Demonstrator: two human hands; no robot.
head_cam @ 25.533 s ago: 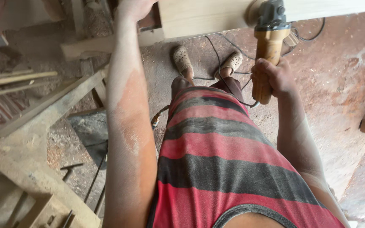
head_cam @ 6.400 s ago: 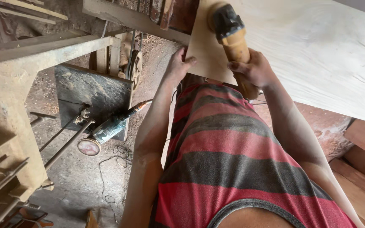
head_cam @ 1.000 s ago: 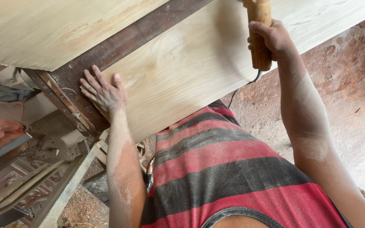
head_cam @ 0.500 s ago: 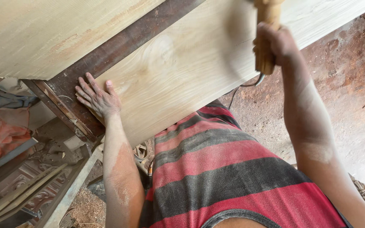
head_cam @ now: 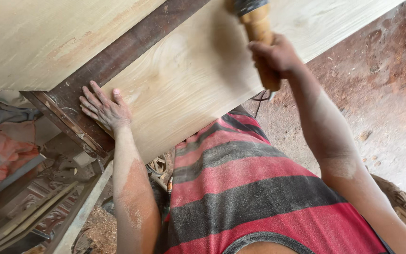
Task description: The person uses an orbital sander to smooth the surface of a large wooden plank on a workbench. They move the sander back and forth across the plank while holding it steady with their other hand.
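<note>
Sanding looks midway: right hand [head_cam: 273, 56] grips the sander [head_cam: 258, 33] on the board [head_cam: 189, 80], left hand [head_cam: 105, 109] flat, fingers spread, at its left edge.

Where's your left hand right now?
In the head view, the left hand lies flat at left of centre, across the near edge of the pale wood panel where it meets the dark beam.

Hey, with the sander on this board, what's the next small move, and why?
Probably draw the sander back along the grain toward your body. The right hand grips its handle at the far part of the pale board, while the left hand lies flat on the near edge, steadying it.
</note>
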